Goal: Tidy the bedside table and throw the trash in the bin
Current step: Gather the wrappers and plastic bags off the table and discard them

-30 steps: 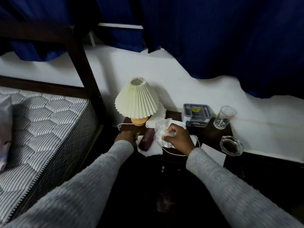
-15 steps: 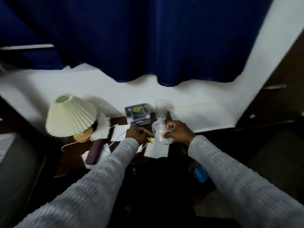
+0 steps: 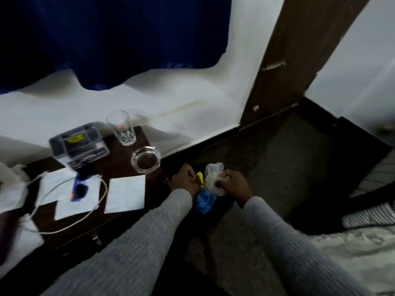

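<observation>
Pinching scrap (image 3: pixel 200 176), left hand (image 3: pixel 184 178), right hand (image 3: pixel 235 185) gripping plastic (image 3: pixel 213 172)

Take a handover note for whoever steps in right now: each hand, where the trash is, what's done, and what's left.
Left hand pinches a yellow scrap. Right hand grips crumpled clear plastic.
Both are over what looks like the dark bin, right of the bedside table.
Done: trash brought to the bin, not yet dropped.
Left: drop both in, then tidy the table. On it are white papers, a cable, a glass, an ashtray and an organiser tray.
</observation>
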